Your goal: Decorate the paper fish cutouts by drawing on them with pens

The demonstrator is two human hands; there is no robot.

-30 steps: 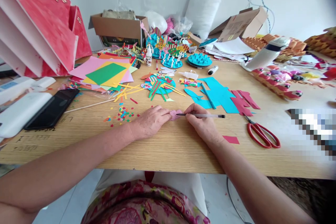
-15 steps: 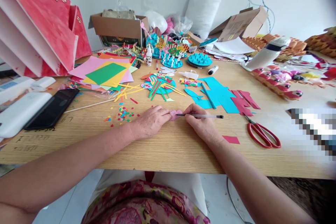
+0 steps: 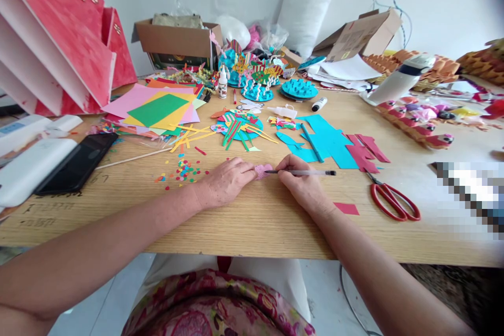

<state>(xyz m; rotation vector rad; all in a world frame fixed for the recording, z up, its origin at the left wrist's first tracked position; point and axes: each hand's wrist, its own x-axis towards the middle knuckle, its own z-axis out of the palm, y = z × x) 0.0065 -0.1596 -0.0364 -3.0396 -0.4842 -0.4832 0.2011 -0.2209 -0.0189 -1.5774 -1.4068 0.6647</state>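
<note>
My left hand (image 3: 226, 181) rests on the wooden table (image 3: 252, 226), its fingertips pressed on a small pink patterned paper piece (image 3: 262, 170). My right hand (image 3: 301, 185) is closed around a thin pen (image 3: 311, 172), whose tip touches the pink piece. The pen's shaft points to the right. Both hands lie near the table's front edge, in the middle.
Red-handled scissors (image 3: 394, 202) lie to the right, beside red paper scraps (image 3: 364, 152) and blue cut paper (image 3: 325, 142). Confetti dots (image 3: 185, 172), a black phone (image 3: 76, 163), coloured sheets (image 3: 159, 109), glue bottles (image 3: 223, 83), cardboard boxes (image 3: 177, 42) and paper crafts fill the rest of the table.
The pen has slid a few pixels leftward over the pink piece. Both hands stay almost where they were.
</note>
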